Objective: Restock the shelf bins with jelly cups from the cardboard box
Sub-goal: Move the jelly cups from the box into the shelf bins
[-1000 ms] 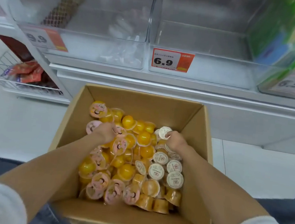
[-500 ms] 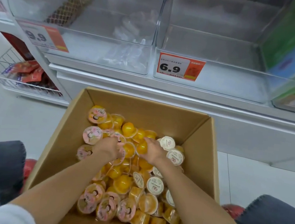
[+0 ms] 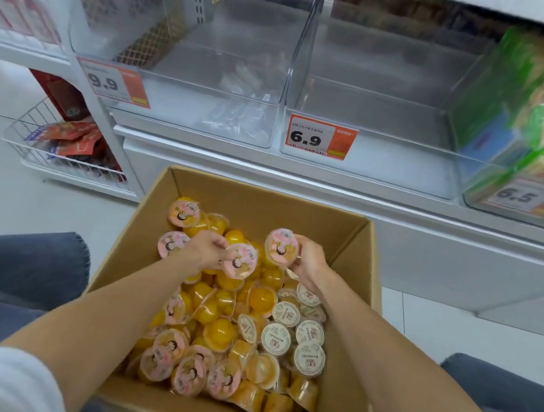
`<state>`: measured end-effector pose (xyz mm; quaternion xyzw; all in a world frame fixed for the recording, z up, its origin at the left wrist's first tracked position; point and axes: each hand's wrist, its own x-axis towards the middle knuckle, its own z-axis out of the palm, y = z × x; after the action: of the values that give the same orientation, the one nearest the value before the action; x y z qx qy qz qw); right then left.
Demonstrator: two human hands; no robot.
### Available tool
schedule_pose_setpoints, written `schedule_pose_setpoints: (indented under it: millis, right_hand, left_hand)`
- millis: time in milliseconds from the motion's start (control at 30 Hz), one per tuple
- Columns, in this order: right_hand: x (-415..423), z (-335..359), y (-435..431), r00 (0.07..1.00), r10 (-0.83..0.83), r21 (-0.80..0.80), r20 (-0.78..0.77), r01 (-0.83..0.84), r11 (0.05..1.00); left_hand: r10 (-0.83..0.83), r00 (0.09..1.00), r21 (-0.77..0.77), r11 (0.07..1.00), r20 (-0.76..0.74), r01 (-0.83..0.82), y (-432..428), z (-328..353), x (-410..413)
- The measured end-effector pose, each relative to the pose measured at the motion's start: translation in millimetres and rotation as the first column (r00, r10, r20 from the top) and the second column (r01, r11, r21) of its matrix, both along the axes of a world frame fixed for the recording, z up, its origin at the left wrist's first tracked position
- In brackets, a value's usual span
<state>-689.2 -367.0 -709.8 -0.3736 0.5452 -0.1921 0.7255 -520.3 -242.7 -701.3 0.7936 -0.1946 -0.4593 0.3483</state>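
Gripping jelly cup (image 3: 240,260) each: left hand (image 3: 206,249), right hand (image 3: 311,261), clear of box (image 3: 264,201) walls.

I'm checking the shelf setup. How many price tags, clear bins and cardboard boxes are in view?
Price tags: 3
Clear bins: 3
Cardboard box: 1
Total: 7

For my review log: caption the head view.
Over the box, left hand and right hand each hold a jelly cup.
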Motion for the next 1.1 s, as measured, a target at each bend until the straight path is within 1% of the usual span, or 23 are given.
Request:
schedule_pose_setpoints:
  millis: [67, 133, 200, 233, 300, 333, 433, 500, 533, 600, 667, 767, 867, 900, 933, 967, 1000, 1033, 1067, 1100]
  right_hand:
    - [-14, 32, -8, 0.989, -0.091, 0.06, 0.12, 0.084, 0.995]
    - [-24, 63, -15, 0.98, -0.094, 0.008, 0.173, 0.094, 0.996]
    - [-30, 97, -22, 0.986, -0.02, -0.157, 0.163, 0.045, 0.987]
    - [-33, 117, -26, 0.995, 0.009, -0.267, 0.104, 0.019, 0.964]
    - [-40, 153, -38, 0.999, 0.02, -0.437, 0.025, -0.007, 0.9]
    - [-43, 174, -43, 0.999, 0.022, -0.485, 0.029, -0.005, 0.875]
    - [-45, 222, -74, 0.997, 0.005, -0.59, 0.072, 0.039, 0.806]
    - [-40, 242, -100, 0.998, -0.013, -0.646, 0.062, 0.05, 0.762]
    - [-38, 249, -114, 0.999, -0.028, -0.657, 0.035, 0.044, 0.753]
    - [-32, 252, -146, 0.999, -0.042, -0.655, -0.012, 0.024, 0.756]
    - [-26, 245, -178, 0.997, -0.051, -0.599, -0.065, 0.002, 0.8]
    - [-13, 226, -223, 0.986, -0.001, -0.495, -0.167, -0.083, 0.865]
    - [7, 209, -258, 0.982, 0.068, -0.453, -0.176, -0.142, 0.88]
    - [13, 202, -268, 0.977, 0.082, -0.44, -0.194, -0.162, 0.883]
    - [19, 195, -276, 0.972, 0.097, -0.426, -0.216, -0.183, 0.886]
    - [23, 188, -283, 0.959, 0.108, -0.436, -0.263, -0.217, 0.873]
    - [26, 180, -290, 0.93, 0.09, -0.481, -0.357, -0.266, 0.836]
    - [28, 176, -295, 0.879, 0.044, -0.538, -0.474, -0.329, 0.776]
    - [28, 175, -296, 0.821, -0.018, -0.586, -0.57, -0.392, 0.709]
    - [28, 174, -299, 0.785, -0.076, -0.632, -0.615, -0.433, 0.643]
  left_hand:
    - [-0.036, 0.991, -0.074, 0.997, -0.129, 0.026, -14, 29, -11]
    - [-0.058, 0.976, -0.159, 0.987, -0.211, 0.024, -33, 65, -27]
    - [-0.05, 0.968, -0.242, 0.97, -0.244, -0.011, -54, 98, -42]
    - [-0.042, 0.969, -0.283, 0.959, -0.242, -0.029, -64, 114, -49]
    - [-0.036, 0.978, -0.375, 0.926, -0.206, -0.045, -80, 148, -60]
    - [-0.04, 0.985, -0.421, 0.907, -0.166, -0.034, -88, 164, -64]
    - [-0.03, 0.999, -0.548, 0.835, 0.023, 0.037, -116, 209, -70]
    - [0.009, 0.989, -0.6, 0.796, 0.147, 0.082, -142, 230, -68]
    - [0.021, 0.983, -0.6, 0.794, 0.184, 0.095, -159, 236, -64]
    - [0.034, 0.984, -0.577, 0.813, 0.174, 0.074, -195, 239, -54]
    - [0.028, 0.988, -0.52, 0.852, 0.155, 0.057, -233, 234, -44]
    - [-0.015, 0.963, -0.41, 0.903, 0.271, 0.129, -283, 216, -25]
    - [-0.037, 0.923, -0.319, 0.932, 0.384, 0.17, -319, 199, -4]
    - [-0.046, 0.9, -0.276, 0.944, 0.434, 0.182, -327, 194, 3]
    - [-0.073, 0.859, -0.213, 0.955, 0.506, 0.207, -334, 190, 9]
    - [-0.113, 0.795, -0.146, 0.958, 0.596, 0.246, -338, 188, 13]
    - [-0.14, 0.714, -0.092, 0.957, 0.686, 0.276, -340, 186, 16]
    - [-0.147, 0.625, -0.065, 0.951, 0.767, 0.303, -342, 184, 18]
    - [-0.138, 0.545, -0.072, 0.936, 0.827, 0.345, -342, 181, 19]
    - [-0.131, 0.484, -0.089, 0.909, 0.865, 0.407, -343, 178, 19]
